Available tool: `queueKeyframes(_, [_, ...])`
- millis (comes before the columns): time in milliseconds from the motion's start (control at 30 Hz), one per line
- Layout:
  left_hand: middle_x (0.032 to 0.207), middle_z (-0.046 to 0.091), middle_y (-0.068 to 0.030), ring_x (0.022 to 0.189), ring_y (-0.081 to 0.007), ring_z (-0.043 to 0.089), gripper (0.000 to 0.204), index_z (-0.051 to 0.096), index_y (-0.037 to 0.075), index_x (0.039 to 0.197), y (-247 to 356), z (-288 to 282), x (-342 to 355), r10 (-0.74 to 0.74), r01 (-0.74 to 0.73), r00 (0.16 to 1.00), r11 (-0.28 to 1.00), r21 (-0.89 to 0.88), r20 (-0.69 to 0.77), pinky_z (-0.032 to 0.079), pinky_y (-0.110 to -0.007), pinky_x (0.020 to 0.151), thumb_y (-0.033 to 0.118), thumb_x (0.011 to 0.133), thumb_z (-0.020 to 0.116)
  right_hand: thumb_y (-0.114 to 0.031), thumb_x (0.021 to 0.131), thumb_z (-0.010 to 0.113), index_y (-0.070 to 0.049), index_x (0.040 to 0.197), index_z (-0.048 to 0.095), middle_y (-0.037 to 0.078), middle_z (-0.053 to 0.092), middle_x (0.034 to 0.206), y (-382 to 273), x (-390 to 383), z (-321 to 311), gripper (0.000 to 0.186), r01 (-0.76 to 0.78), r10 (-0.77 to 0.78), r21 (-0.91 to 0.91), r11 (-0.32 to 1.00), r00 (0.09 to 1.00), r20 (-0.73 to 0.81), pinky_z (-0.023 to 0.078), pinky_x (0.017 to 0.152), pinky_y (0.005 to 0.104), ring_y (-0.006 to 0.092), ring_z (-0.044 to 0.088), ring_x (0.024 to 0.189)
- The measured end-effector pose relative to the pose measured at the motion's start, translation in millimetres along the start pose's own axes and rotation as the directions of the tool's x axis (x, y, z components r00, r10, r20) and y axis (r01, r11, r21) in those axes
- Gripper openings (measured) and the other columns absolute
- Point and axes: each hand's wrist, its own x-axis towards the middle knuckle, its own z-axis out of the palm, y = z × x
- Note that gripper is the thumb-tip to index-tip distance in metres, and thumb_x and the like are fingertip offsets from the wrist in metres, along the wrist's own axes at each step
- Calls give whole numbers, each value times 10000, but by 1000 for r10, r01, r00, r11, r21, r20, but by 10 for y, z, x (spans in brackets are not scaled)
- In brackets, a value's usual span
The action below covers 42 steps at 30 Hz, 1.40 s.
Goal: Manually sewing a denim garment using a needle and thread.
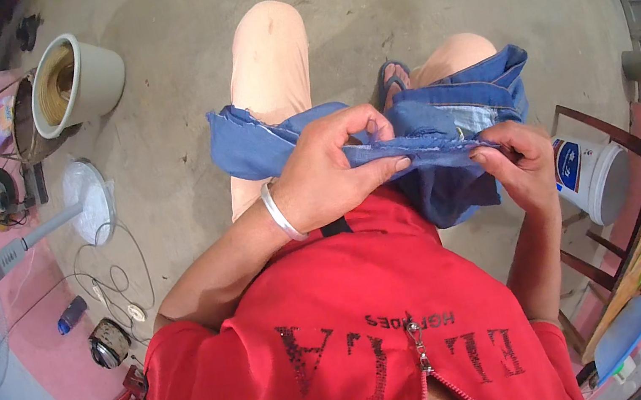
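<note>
Pinching the frayed edge [439, 143] of the blue denim [450, 193], I have the cloth lying across my pale trousers [268, 63] in the middle of the frame. My left hand [323, 163], near the centre, nips it between thumb and fingers; my right hand [524, 160], right of centre, does likewise. I'd best keep the stretch between my fingertips taut and level, and support the loose folds so their weight doesn't pull it crooked. Whether I hold a needle, I cannot tell.
</note>
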Motion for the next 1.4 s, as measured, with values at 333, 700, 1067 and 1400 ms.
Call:
queueKeyframes(333, [921, 574, 21, 882, -55, 510, 211, 597, 19, 1055, -176, 72, 117, -185, 208, 977, 932, -298, 102, 438, -250, 800, 129, 876, 612, -181, 824, 689, -5, 764, 645, 23, 562, 604, 77, 78, 313, 191, -194, 194, -34, 980, 981, 25, 421, 551, 270, 92, 494, 591])
queueKeyframes(700, [904, 580, 29, 831, -42, 521, 281, 591, 38, 1011, -293, 159, 245, -227, 190, 973, 897, -399, -47, 450, -205, 749, 223, 845, 722, -74, 931, 438, -18, 1057, 600, 6, 548, 816, -97, 23, 152, 212, -192, 225, 190, 963, 959, -173, 405, 678, 220, 77, 469, 745])
queueKeyframes(1067, [914, 617, 25, 810, -33, 543, 289, 630, 40, 1028, -264, 143, 191, -241, 220, 970, 866, -450, 11, 460, -197, 709, 205, 822, 747, -19, 875, 560, -23, 949, 610, 34, 625, 748, -330, 57, 143, 89, -125, 107, -85, 989, 977, -186, 451, 604, 243, 72, 560, 660])
queueKeyframes(1400, [851, 632, 32, 770, -42, 563, 234, 662, 38, 956, -395, 179, 221, -293, 288, 954, 823, -490, 69, 470, -199, 687, 190, 808, 760, -77, 940, 554, -27, 1013, 561, -23, 520, 745, -421, -91, -95, 88, -30, 71, 105, 994, 907, -415, 365, 566, 185, 38, 446, 636])
